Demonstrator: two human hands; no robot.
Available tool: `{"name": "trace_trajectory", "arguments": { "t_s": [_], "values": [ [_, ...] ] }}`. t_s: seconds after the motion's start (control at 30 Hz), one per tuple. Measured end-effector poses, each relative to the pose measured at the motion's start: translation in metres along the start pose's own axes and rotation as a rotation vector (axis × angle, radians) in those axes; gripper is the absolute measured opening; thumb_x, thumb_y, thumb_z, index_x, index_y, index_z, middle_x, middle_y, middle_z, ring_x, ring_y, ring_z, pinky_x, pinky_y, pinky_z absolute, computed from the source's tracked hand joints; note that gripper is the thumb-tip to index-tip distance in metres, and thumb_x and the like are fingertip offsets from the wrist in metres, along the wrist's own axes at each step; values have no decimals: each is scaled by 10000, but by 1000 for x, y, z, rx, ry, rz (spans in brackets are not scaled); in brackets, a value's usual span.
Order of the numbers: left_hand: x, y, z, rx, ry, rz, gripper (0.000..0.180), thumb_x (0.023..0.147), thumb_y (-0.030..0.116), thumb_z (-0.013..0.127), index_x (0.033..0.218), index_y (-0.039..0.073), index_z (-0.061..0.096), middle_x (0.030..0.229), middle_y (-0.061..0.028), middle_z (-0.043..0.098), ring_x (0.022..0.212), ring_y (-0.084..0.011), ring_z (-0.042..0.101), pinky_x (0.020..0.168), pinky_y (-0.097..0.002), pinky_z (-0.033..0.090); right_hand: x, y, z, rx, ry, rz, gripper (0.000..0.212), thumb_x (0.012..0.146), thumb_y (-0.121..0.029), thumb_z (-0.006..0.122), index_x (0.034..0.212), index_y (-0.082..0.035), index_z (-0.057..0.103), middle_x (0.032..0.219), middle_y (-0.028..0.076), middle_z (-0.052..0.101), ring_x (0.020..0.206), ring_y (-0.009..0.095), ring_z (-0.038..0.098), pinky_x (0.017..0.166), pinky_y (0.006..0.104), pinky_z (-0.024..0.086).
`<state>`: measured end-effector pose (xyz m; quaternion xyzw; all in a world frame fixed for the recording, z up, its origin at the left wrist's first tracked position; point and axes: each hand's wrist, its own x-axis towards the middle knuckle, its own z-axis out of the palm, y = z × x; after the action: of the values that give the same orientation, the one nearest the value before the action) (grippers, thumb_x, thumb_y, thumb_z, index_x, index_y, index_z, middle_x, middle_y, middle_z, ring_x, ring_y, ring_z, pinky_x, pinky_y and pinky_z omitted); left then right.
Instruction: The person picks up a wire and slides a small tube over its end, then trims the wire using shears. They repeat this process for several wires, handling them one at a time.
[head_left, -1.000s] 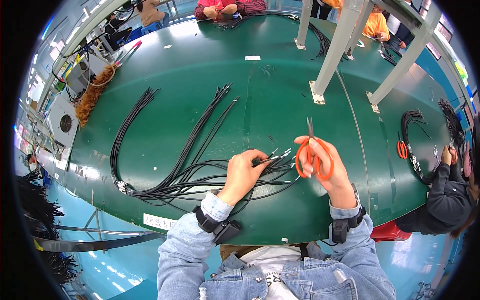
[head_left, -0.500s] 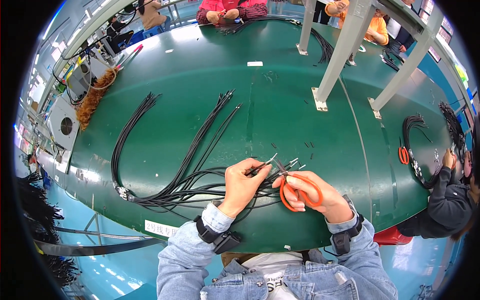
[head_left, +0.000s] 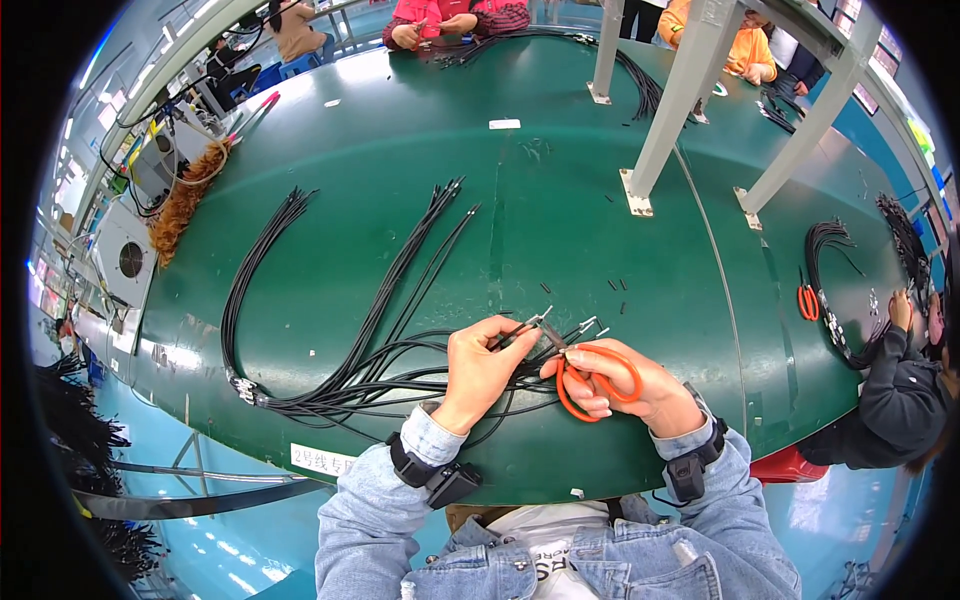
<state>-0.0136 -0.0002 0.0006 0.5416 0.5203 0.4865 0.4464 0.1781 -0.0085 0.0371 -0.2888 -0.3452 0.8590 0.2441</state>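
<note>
My left hand (head_left: 482, 372) pinches a black cable (head_left: 520, 328) close to its pale, stripped-looking end. In my right hand (head_left: 650, 388) is a pair of scissors (head_left: 628, 372) with orange loop handles; its dark blades point up and left, at the tip of the pinched cable. Whether the blades touch the cable is too small to tell. The cable belongs to a harness of black cables (head_left: 330, 392) fanning across the table, joined at a silvery connector cluster (head_left: 245, 389) on the left. Several other pale cable ends (head_left: 588, 325) lie just beyond the scissors.
Short black tube pieces (head_left: 613, 285) are scattered on the green table (head_left: 400, 130) beyond my hands. Grey metal posts (head_left: 670, 130) stand on it at the right. Another pair of orange-handled scissors (head_left: 808, 302) and more cables lie far right, near a co-worker's arm (head_left: 885, 365). Others sit across the table.
The scissors' blades have swung left, closer to the tip of the pinched cable. My left hand has barely moved. Across the table, a co-worker's hands have moved apart.
</note>
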Motion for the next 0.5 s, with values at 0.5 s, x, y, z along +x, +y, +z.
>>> {"name": "trace_trajectory", "arguments": {
  "t_s": [0.5],
  "values": [
    [-1, 0, 3, 52, -17, 50, 117, 751, 97, 701, 765, -6, 649, 579, 27, 548, 529, -15, 418, 447, -197, 315, 2, 1, 4, -10, 76, -39, 357, 949, -258, 404, 1033, 62, 540, 583, 3, 417, 437, 86, 367, 406, 243, 295]
  ]
}}
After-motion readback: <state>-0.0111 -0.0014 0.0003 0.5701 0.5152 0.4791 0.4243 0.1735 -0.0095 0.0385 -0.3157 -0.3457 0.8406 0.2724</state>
